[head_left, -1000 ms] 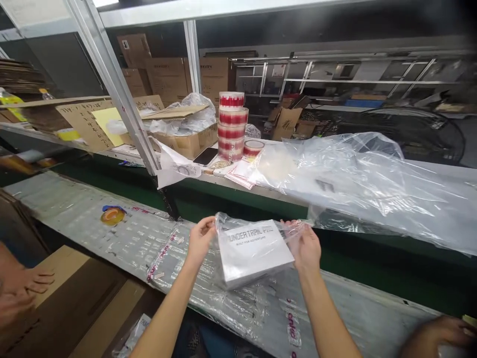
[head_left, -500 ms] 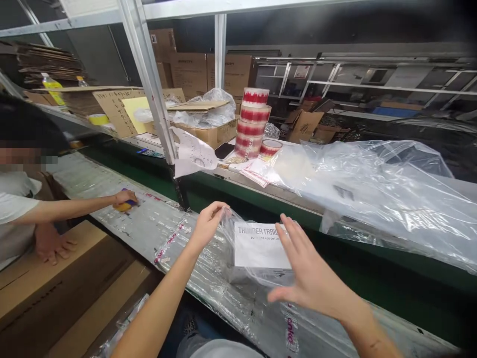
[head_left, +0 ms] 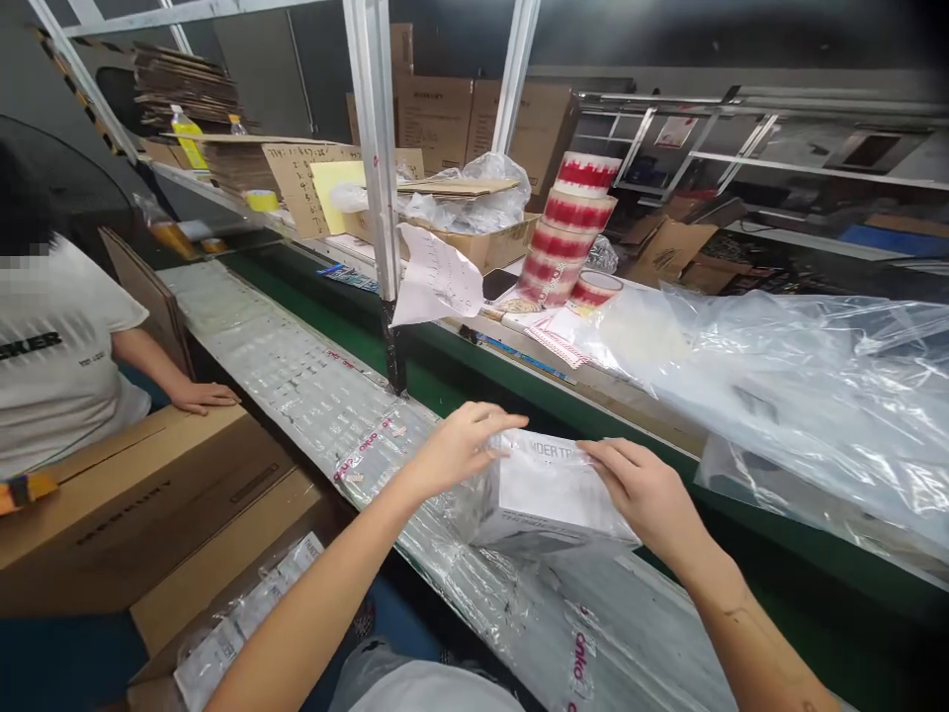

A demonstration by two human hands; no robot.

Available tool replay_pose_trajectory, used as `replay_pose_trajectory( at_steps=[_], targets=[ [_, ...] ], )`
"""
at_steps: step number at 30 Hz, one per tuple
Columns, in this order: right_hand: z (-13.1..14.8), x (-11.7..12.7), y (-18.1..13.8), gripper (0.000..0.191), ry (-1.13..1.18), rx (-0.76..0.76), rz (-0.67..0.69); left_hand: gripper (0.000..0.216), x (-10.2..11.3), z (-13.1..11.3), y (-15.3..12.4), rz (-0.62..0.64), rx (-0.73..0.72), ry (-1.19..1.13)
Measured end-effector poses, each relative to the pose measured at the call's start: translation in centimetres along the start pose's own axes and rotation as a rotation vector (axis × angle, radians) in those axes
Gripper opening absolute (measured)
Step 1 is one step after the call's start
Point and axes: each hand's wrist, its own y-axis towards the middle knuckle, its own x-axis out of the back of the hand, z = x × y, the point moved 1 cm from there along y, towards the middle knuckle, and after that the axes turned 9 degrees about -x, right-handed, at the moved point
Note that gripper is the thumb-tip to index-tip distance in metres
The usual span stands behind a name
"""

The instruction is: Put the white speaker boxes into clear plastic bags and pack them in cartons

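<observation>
While both hands press, white box (head_left: 545, 487), apparently bagged, lettered.

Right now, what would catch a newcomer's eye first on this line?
Both hands, left hand and right hand, press on a white box in a clear bag at centre. Behind it leans a stack of red-and-white tape rolls; a big sheet of clear plastic sprawls to the right.
</observation>
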Motion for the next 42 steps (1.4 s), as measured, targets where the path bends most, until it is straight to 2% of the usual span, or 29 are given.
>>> replay_pose_trajectory(
  at_steps=[1, 3, 5, 9, 13, 15, 17, 19, 20, 22, 24, 26, 28, 31, 34, 36, 39, 42],
  targets=[
    [0.2, 0.3, -0.2, 0.032, 0.017, 0.034, -0.003, 0.027, 0.0, 0.2, 0.5, -0.006, -0.033, 0.035],
    [0.6, 0.9, -0.5, 0.035, 0.027, 0.095, 0.011, 0.027, 0.4, 0.4, 1.5, -0.006, -0.072, 0.074],
    [1.1, 1.2, -0.9, 0.04, 0.012, 0.124, 0.047, 0.029, 1.2, 0.5, 2.3, 0.053, -0.087, 0.102],
    [2.7, 0.9, -1.9, 0.036, -0.074, 0.024, 0.018, 0.035, 3.0, 0.0, 2.6, 0.187, -0.16, 0.034],
    [5.5, 0.1, -2.6, 0.035, -0.088, -0.074, -0.09, 0.027, 4.3, 0.3, 2.4, 0.12, -0.161, -0.103],
    [7.1, -0.3, -2.6, 0.042, -0.046, -0.068, -0.034, 0.027, 4.7, 0.9, 2.4, 0.107, -0.155, -0.144],
    [7.9, -0.7, -2.3, 0.059, -0.056, -0.07, 0.047, 0.027, 5.0, 1.6, 2.4, 0.138, -0.179, -0.193],
    [7.6, -1.0, -1.9, 0.08, -0.125, -0.096, 0.055, 0.027, 5.1, 2.0, 2.6, 0.196, -0.221, -0.237],
    [7.0, -1.1, -1.6, 0.083, -0.164, -0.111, 0.036, 0.03, 5.1, 2.2, 2.6, 0.227, -0.24, -0.256],
    [5.2, -1.4, -0.9, 0.066, -0.205, -0.117, 0.009, 0.039, 4.9, 2.2, 2.8, 0.279, -0.274, -0.289],
    [3.2, -1.9, -0.3, 0.045, -0.198, -0.094, 0.047, 0.047, 4.5, 2.2, 3.0, 0.29, -0.289, -0.313],
    [1.9, -2.5, 0.1, 0.04, -0.179, -0.084, 0.089, 0.043, 4.2, 2.2, 3.1, 0.211, -0.285, -0.349],
    [1.3, -3.1, 0.3, 0.041, -0.185, -0.085, 0.095, 0.032, 4.2, 2.9, 2.8, 0.057, -0.237, -0.413],
    [1.4, -3.8, 0.1, 0.039, -0.203, -0.08, 0.061, 0.025, 4.2, 5.8, 0.8, -0.182, 0.0, -0.478],
    [1.5, -4.2, -0.6, 0.037, -0.189, -0.097, 0.041, 0.022, 2.4, 10.0, -3.7, -0.281, 0.328, -0.398],
    [1.6, -4.3, -1.0, 0.035, -0.175, -0.121, 0.041, 0.024, -0.5, 12.1, -7.1, -0.216, 0.442, -0.349],
    [1.7, -4.3, -1.2, 0.035, -0.147, -0.145, 0.032, 0.028, -5.9, 13.2, -11.0, -0.038, 0.478, -0.331],
    [1.8, -4.2, -1.1, 0.034, -0.113, -0.15, 0.019, 0.038, -10.1, 12.8, -12.8, 0.061, 0.444, -0.319]
  ],
)
